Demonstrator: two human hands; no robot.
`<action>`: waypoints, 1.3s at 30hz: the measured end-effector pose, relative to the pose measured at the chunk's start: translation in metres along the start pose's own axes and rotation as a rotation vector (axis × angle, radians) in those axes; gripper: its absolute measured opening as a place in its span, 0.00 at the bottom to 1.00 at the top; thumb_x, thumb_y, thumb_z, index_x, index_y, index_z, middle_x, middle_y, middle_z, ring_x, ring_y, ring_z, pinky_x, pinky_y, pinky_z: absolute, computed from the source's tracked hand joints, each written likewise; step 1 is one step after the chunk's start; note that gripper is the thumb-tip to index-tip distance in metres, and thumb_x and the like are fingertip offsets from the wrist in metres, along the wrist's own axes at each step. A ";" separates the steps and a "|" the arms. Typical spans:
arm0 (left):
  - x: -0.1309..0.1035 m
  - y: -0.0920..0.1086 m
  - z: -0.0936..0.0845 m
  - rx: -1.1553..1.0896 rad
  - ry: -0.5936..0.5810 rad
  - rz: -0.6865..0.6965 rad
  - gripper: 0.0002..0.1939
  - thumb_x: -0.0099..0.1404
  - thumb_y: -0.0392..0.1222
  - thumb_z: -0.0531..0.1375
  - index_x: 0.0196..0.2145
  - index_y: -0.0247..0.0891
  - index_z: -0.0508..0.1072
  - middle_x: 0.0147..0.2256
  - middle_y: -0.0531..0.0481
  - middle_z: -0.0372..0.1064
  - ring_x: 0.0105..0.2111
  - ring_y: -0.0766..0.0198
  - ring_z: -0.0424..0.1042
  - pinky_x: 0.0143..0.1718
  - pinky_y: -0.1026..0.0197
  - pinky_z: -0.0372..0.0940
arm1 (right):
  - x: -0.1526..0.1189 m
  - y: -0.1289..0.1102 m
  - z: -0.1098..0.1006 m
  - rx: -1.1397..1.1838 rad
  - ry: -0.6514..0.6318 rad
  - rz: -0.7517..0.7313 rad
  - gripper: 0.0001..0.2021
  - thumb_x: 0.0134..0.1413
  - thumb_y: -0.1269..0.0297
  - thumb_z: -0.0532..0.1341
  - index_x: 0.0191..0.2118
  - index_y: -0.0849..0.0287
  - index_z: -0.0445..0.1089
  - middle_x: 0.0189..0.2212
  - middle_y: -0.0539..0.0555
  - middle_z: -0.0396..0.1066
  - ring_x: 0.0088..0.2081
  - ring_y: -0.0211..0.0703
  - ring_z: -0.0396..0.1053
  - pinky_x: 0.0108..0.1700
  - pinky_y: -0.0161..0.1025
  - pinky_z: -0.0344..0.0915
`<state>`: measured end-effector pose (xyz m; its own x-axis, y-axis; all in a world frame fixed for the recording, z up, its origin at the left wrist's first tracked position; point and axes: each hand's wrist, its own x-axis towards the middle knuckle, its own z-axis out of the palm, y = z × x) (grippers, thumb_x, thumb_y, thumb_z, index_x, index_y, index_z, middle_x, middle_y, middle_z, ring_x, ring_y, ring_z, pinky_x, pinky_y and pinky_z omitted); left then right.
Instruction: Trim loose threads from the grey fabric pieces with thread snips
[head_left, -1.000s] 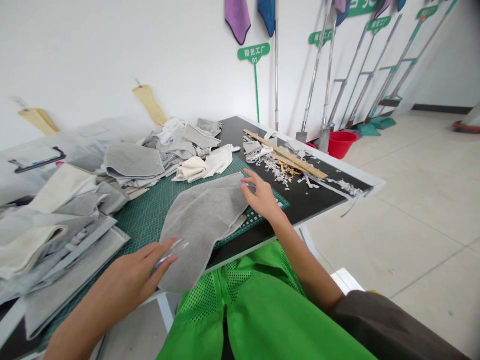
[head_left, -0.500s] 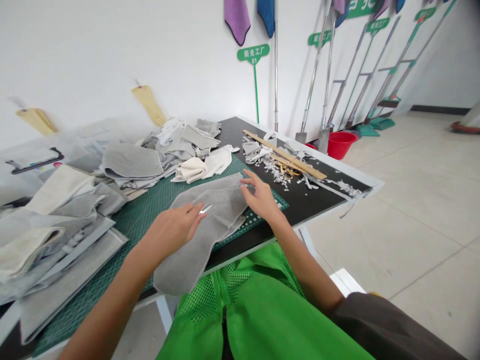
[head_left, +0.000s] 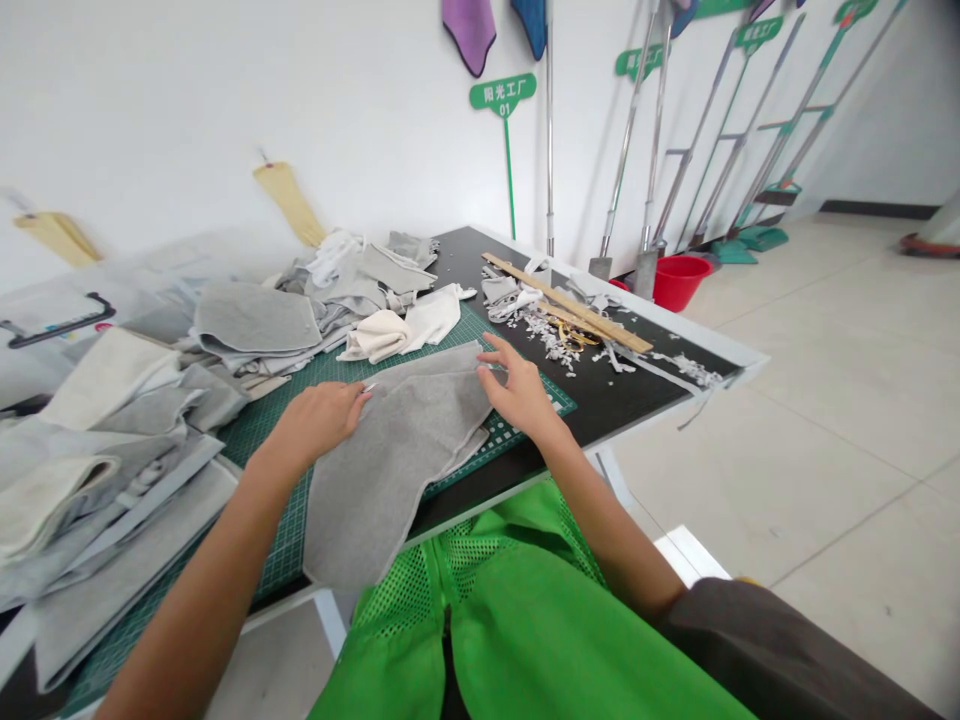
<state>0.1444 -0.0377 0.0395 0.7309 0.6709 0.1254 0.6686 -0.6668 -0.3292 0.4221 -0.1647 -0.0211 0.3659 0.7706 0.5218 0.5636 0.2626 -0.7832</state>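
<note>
A grey cloth piece (head_left: 390, 450) lies on the green cutting mat (head_left: 289, 520), its near end hanging over the table edge. My left hand (head_left: 322, 420) is closed at the cloth's left edge, with a small shiny metal tool (head_left: 368, 388) between thumb and fingers; most of the tool is hidden. My right hand (head_left: 517, 388) rests at the cloth's upper right corner, thumb and index finger apart, the other fingers curled.
Piles of grey and white cloth (head_left: 255, 320) cover the left and back of the table. Wooden strips (head_left: 570, 305), gold-handled scissors (head_left: 574, 337) and white scraps lie right. Beyond are a red basin (head_left: 681, 282) and brooms against the wall.
My left hand has moved left and slightly up, from over the cloth to its left edge, with the metal tool. My right hand has stayed nearly in place. The view has shifted slightly.
</note>
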 end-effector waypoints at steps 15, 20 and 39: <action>-0.102 -0.003 -0.008 -0.059 0.034 0.036 0.26 0.76 0.54 0.44 0.55 0.36 0.71 0.45 0.40 0.76 0.42 0.51 0.78 0.45 0.50 0.71 | 0.000 0.000 0.001 0.002 0.003 0.000 0.26 0.60 0.66 0.58 0.63 0.60 0.61 0.49 0.57 0.78 0.42 0.47 0.75 0.51 0.47 0.68; -0.129 0.025 -0.018 -0.088 0.125 0.147 0.25 0.75 0.54 0.48 0.60 0.38 0.67 0.46 0.43 0.76 0.36 0.56 0.78 0.37 0.55 0.73 | 0.000 0.000 0.001 -0.007 -0.001 0.005 0.27 0.59 0.67 0.59 0.64 0.60 0.61 0.49 0.57 0.78 0.42 0.47 0.76 0.51 0.47 0.69; 0.017 0.073 -0.030 -0.042 0.073 0.194 0.21 0.76 0.47 0.46 0.53 0.35 0.73 0.44 0.40 0.77 0.45 0.53 0.77 0.46 0.55 0.69 | 0.000 0.001 0.002 0.012 0.008 -0.012 0.26 0.60 0.66 0.58 0.64 0.60 0.60 0.48 0.58 0.78 0.42 0.47 0.76 0.50 0.47 0.69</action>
<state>0.2096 -0.0850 0.0459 0.8535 0.5043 0.1313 0.5183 -0.7951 -0.3150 0.4217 -0.1633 -0.0224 0.3651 0.7627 0.5339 0.5591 0.2790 -0.7808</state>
